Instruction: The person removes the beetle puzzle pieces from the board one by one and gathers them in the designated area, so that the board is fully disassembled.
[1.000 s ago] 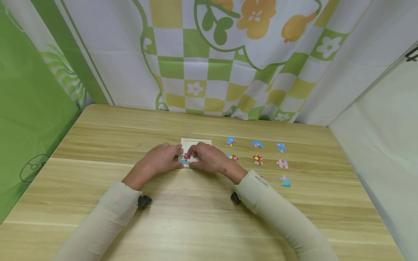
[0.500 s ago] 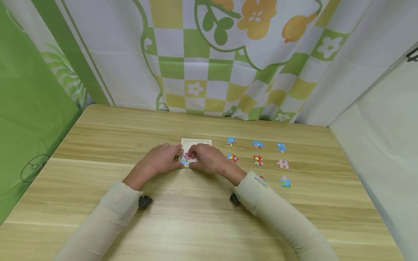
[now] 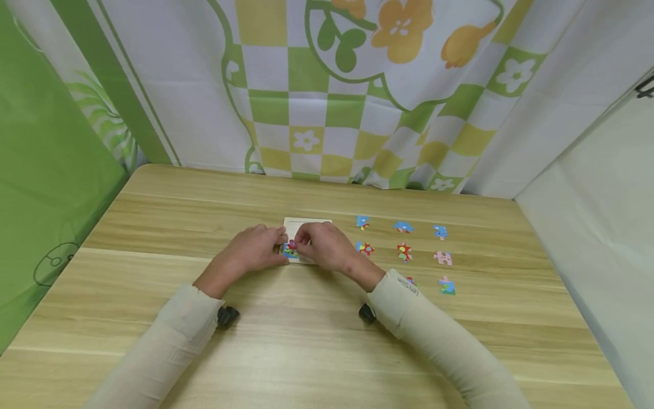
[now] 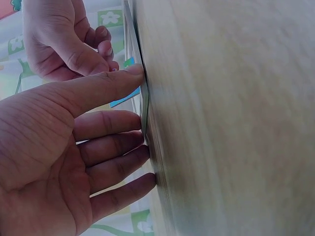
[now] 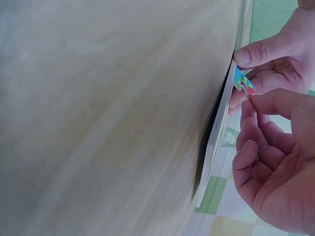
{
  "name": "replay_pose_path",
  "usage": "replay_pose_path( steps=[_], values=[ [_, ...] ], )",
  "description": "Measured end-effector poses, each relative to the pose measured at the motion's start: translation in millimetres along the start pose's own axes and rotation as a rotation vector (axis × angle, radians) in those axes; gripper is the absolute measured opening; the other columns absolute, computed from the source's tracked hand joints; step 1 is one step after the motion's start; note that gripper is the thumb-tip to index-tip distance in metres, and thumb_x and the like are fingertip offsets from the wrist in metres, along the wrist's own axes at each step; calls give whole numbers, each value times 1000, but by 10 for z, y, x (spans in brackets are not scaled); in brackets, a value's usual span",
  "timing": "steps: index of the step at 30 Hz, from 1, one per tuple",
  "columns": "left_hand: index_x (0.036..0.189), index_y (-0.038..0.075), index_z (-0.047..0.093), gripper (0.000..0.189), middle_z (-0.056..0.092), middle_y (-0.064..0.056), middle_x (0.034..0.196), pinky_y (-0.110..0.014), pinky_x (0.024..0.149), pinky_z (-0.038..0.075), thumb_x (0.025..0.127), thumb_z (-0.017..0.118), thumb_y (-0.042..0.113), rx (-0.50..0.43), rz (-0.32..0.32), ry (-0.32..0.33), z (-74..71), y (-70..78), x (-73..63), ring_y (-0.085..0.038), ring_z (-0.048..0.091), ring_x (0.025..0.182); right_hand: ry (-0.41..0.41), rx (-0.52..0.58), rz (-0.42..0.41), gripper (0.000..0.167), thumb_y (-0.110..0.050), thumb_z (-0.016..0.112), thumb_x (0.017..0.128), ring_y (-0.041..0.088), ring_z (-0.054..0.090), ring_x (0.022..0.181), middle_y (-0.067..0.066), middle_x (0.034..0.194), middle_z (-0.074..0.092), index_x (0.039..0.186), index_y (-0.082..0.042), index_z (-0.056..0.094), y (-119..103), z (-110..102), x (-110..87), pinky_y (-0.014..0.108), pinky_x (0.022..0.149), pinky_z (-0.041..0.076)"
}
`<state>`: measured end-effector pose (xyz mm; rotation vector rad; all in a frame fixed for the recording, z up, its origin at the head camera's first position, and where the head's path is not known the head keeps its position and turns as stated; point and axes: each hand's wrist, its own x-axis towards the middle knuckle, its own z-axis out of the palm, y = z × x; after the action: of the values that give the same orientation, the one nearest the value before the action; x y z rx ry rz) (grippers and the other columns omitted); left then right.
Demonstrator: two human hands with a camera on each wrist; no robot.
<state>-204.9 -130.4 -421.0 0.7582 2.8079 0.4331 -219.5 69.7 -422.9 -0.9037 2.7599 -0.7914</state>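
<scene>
A small wooden puzzle tray lies on the table. My left hand holds its near left corner, thumb at the front edge and fingers along the left side. My right hand reaches over the tray from the right. Between its thumb and index finger it pinches a jigsaw piece with blue, green and red printing. That piece stands tilted at the near left corner of the tray, one edge down by the left thumb. The right hand hides most of the tray's right half.
Loose jigsaw pieces lie in rows right of the tray, among them a blue one, a red one, a pink one and a blue-green one. A patterned curtain hangs behind the table.
The right thumb has lifted from the tray's front edge up to the jigsaw piece, and the right hand has risen slightly. The left hand has stayed in place.
</scene>
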Motion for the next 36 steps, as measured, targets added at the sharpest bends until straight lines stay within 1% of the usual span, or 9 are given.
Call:
replay_pose_path(
  steps=[4, 8, 12, 14, 17, 19, 22, 26, 36],
  values=[
    [107, 3, 75, 33, 56, -22, 144, -46, 81, 55, 89, 81, 30, -5, -3, 1, 1, 4, 10, -40, 66, 109, 6, 2, 2, 8, -11, 70, 94, 8, 61, 74, -8, 81, 68, 88, -15, 73, 7, -12, -7, 27, 70, 50],
    [75, 12, 55, 35, 57, -23, 143, -38, 70, 47, 89, 82, 30, -12, -9, 0, 4, -1, 12, -29, 61, 88, -10, 15, 20, 7, -13, 69, 95, 8, 61, 75, -7, 83, 68, 90, -15, 73, 18, -56, -28, 28, 70, 50],
    [73, 13, 47, 42, 69, -16, 103, -35, 64, 40, 87, 83, 28, -34, -14, 15, 7, -5, 13, -23, 50, 73, -27, 28, 32, 8, -14, 68, 96, 9, 61, 76, -7, 84, 69, 91, -16, 73, 59, -140, -89, 29, 71, 49],
    [75, 11, 47, 42, 54, -6, 79, -34, 62, 38, 86, 84, 28, -46, -16, 24, 7, -3, 19, -21, 46, 68, -31, 34, 32, 8, -15, 68, 96, 9, 61, 77, -7, 84, 69, 90, -15, 73, 97, -190, -138, 29, 71, 49],
    [78, 10, 50, 40, 42, -1, 72, -34, 62, 39, 86, 84, 29, -49, -17, 30, 12, 1, 26, -20, 45, 68, -35, 54, 33, 9, -14, 69, 97, 9, 60, 77, -6, 83, 67, 89, -14, 73, 177, -268, -236, 29, 71, 50],
    [77, 10, 50, 40, 48, -3, 75, -35, 63, 40, 86, 84, 29, -48, -20, 29, 12, 4, 26, -20, 46, 69, -34, 74, 36, 9, -13, 69, 96, 10, 60, 77, -6, 83, 67, 89, -13, 73, 232, -320, -312, 29, 70, 50],
    [74, 11, 46, 43, 68, -12, 101, -36, 66, 43, 86, 83, 28, -47, -21, 22, 8, 13, 21, -23, 52, 75, -38, 106, 36, 9, -11, 69, 96, 11, 60, 75, -5, 82, 67, 89, -11, 73, 313, -399, -431, 30, 69, 50],
    [71, 12, 47, 42, 58, -22, 142, -38, 73, 47, 88, 82, 27, -46, -23, 14, 3, 21, 16, -30, 64, 96, -58, 137, 50, 8, -10, 69, 97, 13, 59, 74, -3, 82, 68, 90, -9, 73, 411, -493, -579, 31, 68, 49],
    [75, 12, 55, 32, 54, -24, 145, -39, 75, 48, 89, 81, 24, -50, -7, 10, 12, 23, 19, -41, 64, 114, -120, 228, 76, 10, -7, 71, 97, 12, 51, 67, 3, 77, 66, 88, -5, 73, 669, -605, -867, 26, 60, 43]
  ],
)
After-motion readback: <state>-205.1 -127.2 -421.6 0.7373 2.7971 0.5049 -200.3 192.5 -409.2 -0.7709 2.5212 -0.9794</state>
